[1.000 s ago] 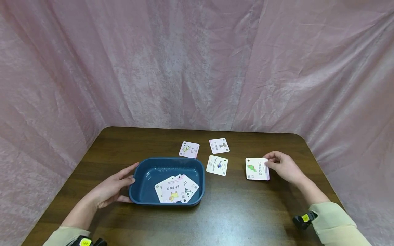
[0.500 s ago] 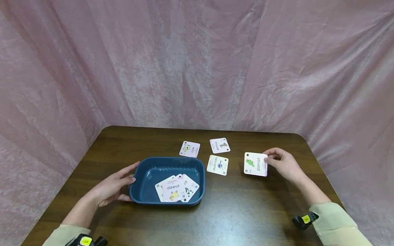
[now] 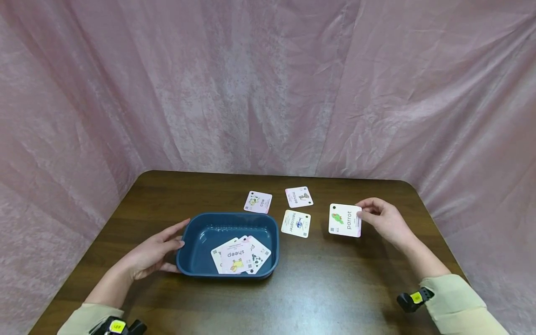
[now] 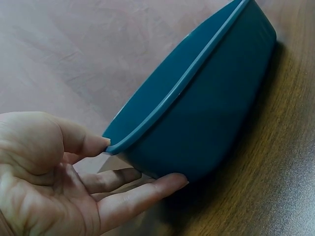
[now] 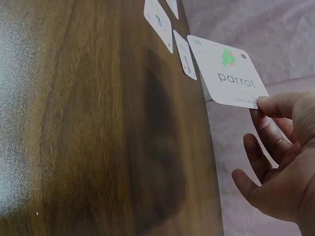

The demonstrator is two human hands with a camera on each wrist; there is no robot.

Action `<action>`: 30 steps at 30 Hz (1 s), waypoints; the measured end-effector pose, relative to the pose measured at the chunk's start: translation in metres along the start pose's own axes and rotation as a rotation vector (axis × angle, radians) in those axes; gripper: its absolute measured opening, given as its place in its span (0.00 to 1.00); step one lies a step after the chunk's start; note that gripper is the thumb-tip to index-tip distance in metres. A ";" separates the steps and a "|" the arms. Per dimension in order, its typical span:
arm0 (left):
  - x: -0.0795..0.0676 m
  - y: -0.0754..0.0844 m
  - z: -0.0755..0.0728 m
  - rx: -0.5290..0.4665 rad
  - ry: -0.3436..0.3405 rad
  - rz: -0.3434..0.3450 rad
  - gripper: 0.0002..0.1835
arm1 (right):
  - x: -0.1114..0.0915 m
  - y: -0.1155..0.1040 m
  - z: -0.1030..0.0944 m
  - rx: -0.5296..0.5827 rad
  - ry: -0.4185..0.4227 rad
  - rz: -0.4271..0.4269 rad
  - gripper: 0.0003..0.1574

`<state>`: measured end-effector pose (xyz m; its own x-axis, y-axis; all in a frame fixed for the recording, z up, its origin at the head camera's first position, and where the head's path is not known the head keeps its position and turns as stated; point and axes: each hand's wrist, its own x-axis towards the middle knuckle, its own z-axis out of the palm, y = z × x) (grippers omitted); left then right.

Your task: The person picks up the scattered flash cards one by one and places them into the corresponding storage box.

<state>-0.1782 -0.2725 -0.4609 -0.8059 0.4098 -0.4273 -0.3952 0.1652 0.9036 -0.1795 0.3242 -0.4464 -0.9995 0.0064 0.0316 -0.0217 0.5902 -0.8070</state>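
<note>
My right hand pinches the right edge of a parrot flash card between thumb and finger, with the other fingers loose below. The card is held up off the table, its printed face showing, and a dark shadow lies on the wood beside it in the right wrist view. At the left, my left hand grips the end of a blue plastic basin, one digit on the rim and others against the lower wall in the left wrist view. Inside the basin lies a sheep card over several other cards.
A cow card, a mouse card and a helicopter card lie flat on the brown wooden table, behind and right of the basin. A pink curtain hangs behind the table.
My right hand has lifted the parrot card and carried it slightly left and away from me. The left hand and the basin have stayed in place.
</note>
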 end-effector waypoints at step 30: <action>-0.001 -0.001 0.002 -0.014 0.005 -0.017 0.38 | 0.006 -0.024 0.001 -0.002 0.019 0.015 0.19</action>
<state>-0.1760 -0.2709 -0.4612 -0.8009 0.4026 -0.4432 -0.4153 0.1596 0.8956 -0.1848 0.3093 -0.4270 -0.9991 0.0309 0.0305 -0.0064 0.5911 -0.8066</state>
